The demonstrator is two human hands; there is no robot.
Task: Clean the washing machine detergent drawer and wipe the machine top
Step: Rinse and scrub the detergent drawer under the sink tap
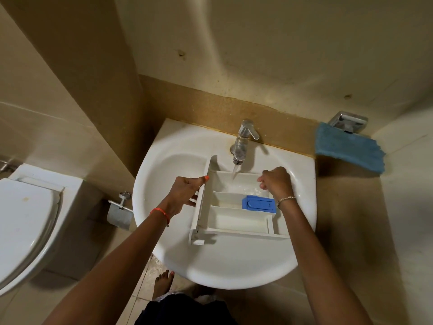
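Note:
A white detergent drawer with three compartments lies across the white sink. A blue insert sits in its middle compartment. Water runs from the chrome tap into the far compartment. My left hand grips the drawer's front panel at the left end. My right hand has its fingers curled and dips into the far compartment at the right, in the water; whether it holds anything I cannot tell.
A blue cloth hangs on a chrome holder on the wall at the right. A white toilet stands at the left, with a paper holder between it and the sink. My bare foot shows below the sink.

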